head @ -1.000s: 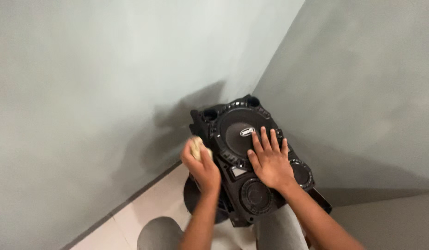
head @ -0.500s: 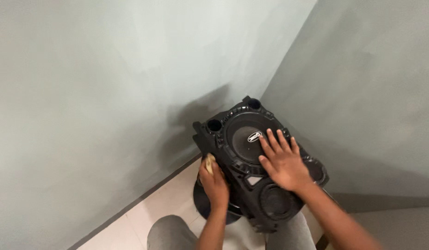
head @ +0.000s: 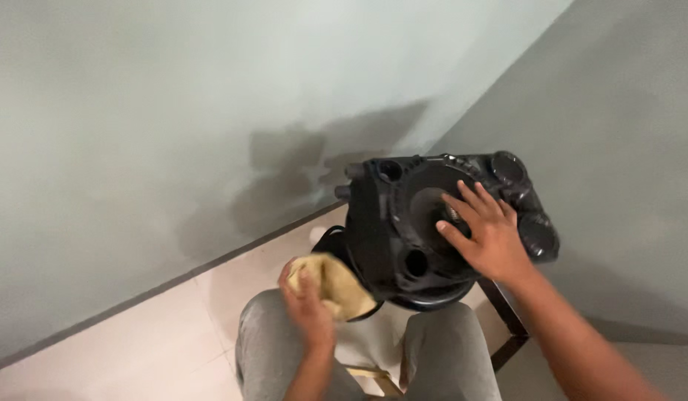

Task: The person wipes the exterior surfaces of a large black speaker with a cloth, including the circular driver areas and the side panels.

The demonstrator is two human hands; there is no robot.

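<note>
One black plastic speaker cabinet [head: 422, 226] sits tilted above the person's grey-trousered knees [head: 448, 345], with its far edge close to the grey corner walls [head: 618, 148] at 12 and 2 o'clock. Open tiled floor [head: 136, 341] lies at 8 o'clock. The right hand [head: 486, 234] lies flat, fingers spread, on the cabinet's round front. The left hand [head: 307, 304] clasps one crumpled yellow cloth [head: 336, 282] at the cabinet's 7 o'clock edge. One dark stand frame [head: 507, 319] shows at 5 o'clock.
</note>
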